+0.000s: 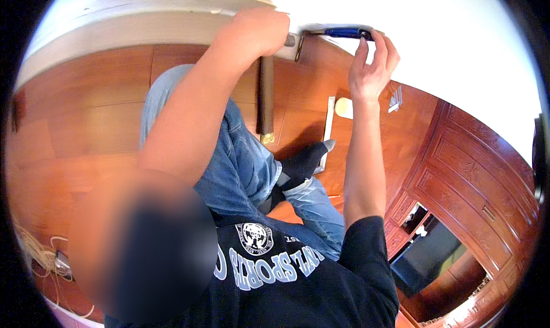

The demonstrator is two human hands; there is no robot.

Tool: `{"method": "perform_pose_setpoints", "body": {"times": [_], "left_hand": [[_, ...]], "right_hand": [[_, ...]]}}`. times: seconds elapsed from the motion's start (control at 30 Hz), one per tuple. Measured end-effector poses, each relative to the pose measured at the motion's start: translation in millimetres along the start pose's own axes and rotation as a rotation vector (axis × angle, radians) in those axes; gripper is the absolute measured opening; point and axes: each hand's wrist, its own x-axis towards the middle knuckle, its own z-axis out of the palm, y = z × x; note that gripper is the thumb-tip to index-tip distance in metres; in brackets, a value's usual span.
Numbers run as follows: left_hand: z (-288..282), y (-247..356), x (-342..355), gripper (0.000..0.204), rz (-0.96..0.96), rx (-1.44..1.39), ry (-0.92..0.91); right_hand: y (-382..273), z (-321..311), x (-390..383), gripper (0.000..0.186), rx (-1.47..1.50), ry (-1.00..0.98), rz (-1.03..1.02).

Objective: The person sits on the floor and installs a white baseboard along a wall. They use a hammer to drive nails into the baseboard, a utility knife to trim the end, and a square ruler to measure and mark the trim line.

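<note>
My left hand is closed in a fist at the base of the white wall; what it grips is mostly hidden, with a grey end showing beside it. Below it a long dark bar with a brass-coloured end lies lengthwise. My right hand grips a blue-and-black hand tool held horizontally, its thin tip pointing left toward a bent dark metal piece between my hands.
A pale strip, a cream round container and small clear pieces lie on the wooden floor near my legs. A carved wooden cabinet stands at right. Tangled cables lie lower left.
</note>
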Motion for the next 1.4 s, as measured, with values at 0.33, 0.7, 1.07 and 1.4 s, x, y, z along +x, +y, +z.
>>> {"method": "perform_pose_setpoints", "body": {"times": [0.33, 0.7, 1.07, 1.4], "left_hand": [[-7, 27, -7, 0.025, 0.122, -0.186, 0.175], [-5, 0, -11, 0.025, 0.172, -0.655, 0.224], [-10, 99, 24, 0.048, 0.049, 0.094, 0.355], [8, 95, 37, 0.053, 0.027, 0.234, 0.428]], "right_hand": [[-149, 64, -107, 0.074, 0.189, -0.577, 0.481], [-66, -112, -120, 0.030, 1.077, -0.034, 0.666], [-1, -163, 113, 0.032, 1.037, 0.653, 0.286], [-17, -134, 106, 0.023, 0.897, 0.590, 0.027]]}}
